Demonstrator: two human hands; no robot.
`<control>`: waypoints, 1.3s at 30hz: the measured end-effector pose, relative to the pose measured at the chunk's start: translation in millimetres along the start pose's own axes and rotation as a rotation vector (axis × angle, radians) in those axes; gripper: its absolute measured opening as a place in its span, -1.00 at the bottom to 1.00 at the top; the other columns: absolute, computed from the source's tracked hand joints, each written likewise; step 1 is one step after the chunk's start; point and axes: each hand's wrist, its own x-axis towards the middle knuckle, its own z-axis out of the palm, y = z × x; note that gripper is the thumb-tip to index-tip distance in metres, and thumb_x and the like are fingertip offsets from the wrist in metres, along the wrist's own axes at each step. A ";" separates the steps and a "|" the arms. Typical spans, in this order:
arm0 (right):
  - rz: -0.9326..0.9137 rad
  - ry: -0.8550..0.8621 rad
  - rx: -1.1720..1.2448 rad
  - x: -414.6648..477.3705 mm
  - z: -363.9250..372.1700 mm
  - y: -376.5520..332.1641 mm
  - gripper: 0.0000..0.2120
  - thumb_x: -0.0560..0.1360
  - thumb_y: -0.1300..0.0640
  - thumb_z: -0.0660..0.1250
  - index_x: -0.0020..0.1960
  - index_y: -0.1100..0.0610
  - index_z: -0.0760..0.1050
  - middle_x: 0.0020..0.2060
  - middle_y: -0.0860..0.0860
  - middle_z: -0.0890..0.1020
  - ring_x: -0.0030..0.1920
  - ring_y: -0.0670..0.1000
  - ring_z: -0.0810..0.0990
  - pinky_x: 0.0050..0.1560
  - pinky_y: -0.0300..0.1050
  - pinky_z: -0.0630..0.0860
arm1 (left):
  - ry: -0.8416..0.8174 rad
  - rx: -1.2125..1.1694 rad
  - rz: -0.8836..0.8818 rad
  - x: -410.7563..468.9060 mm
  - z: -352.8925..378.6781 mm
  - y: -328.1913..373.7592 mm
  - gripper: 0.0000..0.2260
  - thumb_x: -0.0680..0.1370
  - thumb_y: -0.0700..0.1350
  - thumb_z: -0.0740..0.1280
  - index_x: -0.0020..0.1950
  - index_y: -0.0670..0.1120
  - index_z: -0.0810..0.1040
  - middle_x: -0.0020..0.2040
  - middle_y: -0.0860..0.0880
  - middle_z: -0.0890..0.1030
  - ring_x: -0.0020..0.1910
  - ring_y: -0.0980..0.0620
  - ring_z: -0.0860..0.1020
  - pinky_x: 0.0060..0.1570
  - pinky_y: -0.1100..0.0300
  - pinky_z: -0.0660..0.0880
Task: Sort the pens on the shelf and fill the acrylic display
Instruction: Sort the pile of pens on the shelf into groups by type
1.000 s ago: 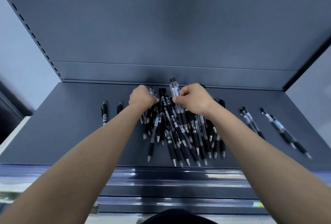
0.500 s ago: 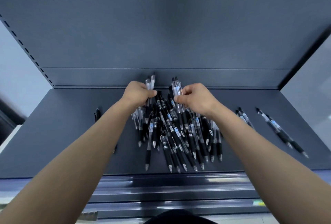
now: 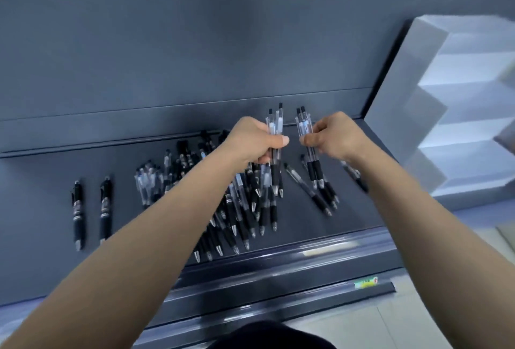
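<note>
Gripping a small bundle of clear pens (image 3: 274, 125), the left hand (image 3: 255, 141) is hovering over the far side of the shelf (image 3: 50, 251), fingers wrapped round the barrels and thumb lying across the front. I'm counting about three black clicker tops poking out of that fist, but the blur is making it hard to be sure. The right hand (image 3: 338, 136) is hanging just beside it, not touching, and it's pinching a second bundle (image 3: 306, 128) between thumb and curled fingers. Two clicker tops are showing above, and two black rubbery grips with metal tips are dangling below.

Under the left forearm, the main pile (image 3: 237, 209) is lying on the shelf as a messy fan of slim round pens. They have see-through barrels and black grips, and the silver tips are mostly pointing at the near edge. They're overlapping too much to count.

Left of the pile, a cluster of clear pens (image 3: 147, 184) is lying bunched together. Further left, two black pens (image 3: 77, 209) with silvery bands are lying side by side, apart from each other. Right of the pile, roughly three loose pens (image 3: 309, 189) are lying slanted under the right hand's bundle.

The shelf is looking flat, matte and dark grey, same as the back panel (image 3: 195, 41). The front rail (image 3: 278, 267) is glossy and catching reflections, with one small green label (image 3: 366, 283) sitting near its right end.

Past the shelf's right end, a stepped display (image 3: 459, 97) is standing, white and blocky, with at least three tiers showing. It's too blurred to tell the material.
</note>
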 end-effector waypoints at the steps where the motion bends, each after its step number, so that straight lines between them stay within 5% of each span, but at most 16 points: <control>1: 0.022 0.010 -0.011 -1.8 -7.8 11.0 -0.73 0.43 0.12 0.45 -0.33 0.19 0.43 -0.47 0.04 0.43 -0.45 -0.04 0.35 -0.43 -0.21 0.29 | -0.011 0.012 -0.018 3.8 13.2 -0.2 -0.84 0.42 -0.16 0.49 -0.17 -0.19 0.55 -0.21 -0.10 0.53 -0.37 0.04 0.46 -0.36 0.27 0.52; 7: 0.111 -0.003 -0.121 -7.1 -30.9 67.1 -0.68 0.42 0.18 0.44 -0.40 0.18 0.36 -0.52 0.04 0.36 -0.48 -0.05 0.29 -0.47 -0.25 0.26 | 0.000 0.146 -0.148 20.7 72.6 -15.0 -0.72 0.40 -0.20 0.50 -0.29 -0.19 0.39 -0.37 -0.10 0.43 -0.50 0.01 0.41 -0.43 0.18 0.53; 10: 0.151 -0.043 -0.187 -4.5 -30.3 86.3 -0.60 0.42 0.19 0.41 -0.45 0.15 0.24 -0.52 0.04 0.31 -0.49 -0.03 0.25 -0.49 -0.22 0.25 | 0.029 0.311 -0.143 20.6 88.3 -21.8 -0.68 0.41 -0.21 0.49 -0.35 -0.17 0.35 -0.41 -0.12 0.46 -0.49 -0.04 0.47 -0.30 0.06 0.61; 14: 0.174 -0.075 -0.192 2.4 -21.5 104.6 -0.83 0.39 0.18 0.43 -0.18 0.31 0.56 -0.36 0.10 0.50 -0.32 0.03 0.45 -0.25 -0.16 0.44 | 0.069 0.481 -0.121 15.2 102.0 -21.8 -0.65 0.45 -0.21 0.44 -0.38 -0.13 0.30 -0.42 -0.08 0.45 -0.46 -0.04 0.51 -0.43 0.15 0.51; 23: 0.108 -0.093 -0.159 13.9 -19.4 121.6 -0.68 0.40 0.12 0.46 -0.02 0.37 0.59 -0.29 0.14 0.56 -0.24 0.04 0.52 -0.16 -0.14 0.50 | 0.204 0.552 -0.052 11.2 120.9 -26.8 -0.65 0.45 -0.14 0.44 -0.36 -0.12 0.29 -0.42 -0.04 0.42 -0.49 0.08 0.37 -0.57 0.25 0.25; 27: 0.080 -0.069 -0.162 14.1 -26.3 130.4 -0.67 0.41 0.16 0.45 0.03 0.40 0.57 -0.18 0.23 0.66 -0.12 0.15 0.64 -0.06 -0.08 0.55 | 0.215 0.457 -0.001 12.6 131.3 -25.4 -0.70 0.42 -0.08 0.48 -0.13 -0.16 0.38 -0.20 -0.05 0.45 -0.27 0.00 0.43 -0.41 0.20 0.29; 33: 0.114 -0.015 -0.225 14.7 -36.6 147.7 -0.69 0.41 0.09 0.45 -0.31 0.24 0.40 -0.29 0.16 0.53 -0.22 0.15 0.52 -0.24 -0.16 0.38 | 0.159 0.393 -0.082 15.4 137.8 -28.4 -0.66 0.40 -0.07 0.51 -0.29 -0.17 0.36 -0.39 -0.08 0.41 -0.43 0.01 0.36 -0.45 0.21 0.30; 39: 0.128 -0.072 -0.273 14.0 -41.2 155.0 -0.74 0.43 0.15 0.42 -0.30 0.23 0.40 -0.37 0.11 0.46 -0.25 0.11 0.47 -0.37 -0.23 0.33 | 0.138 0.392 -0.071 21.3 155.4 -23.6 -0.64 0.42 -0.18 0.48 -0.39 -0.15 0.31 -0.45 -0.03 0.36 -0.51 0.06 0.30 -0.49 0.25 0.24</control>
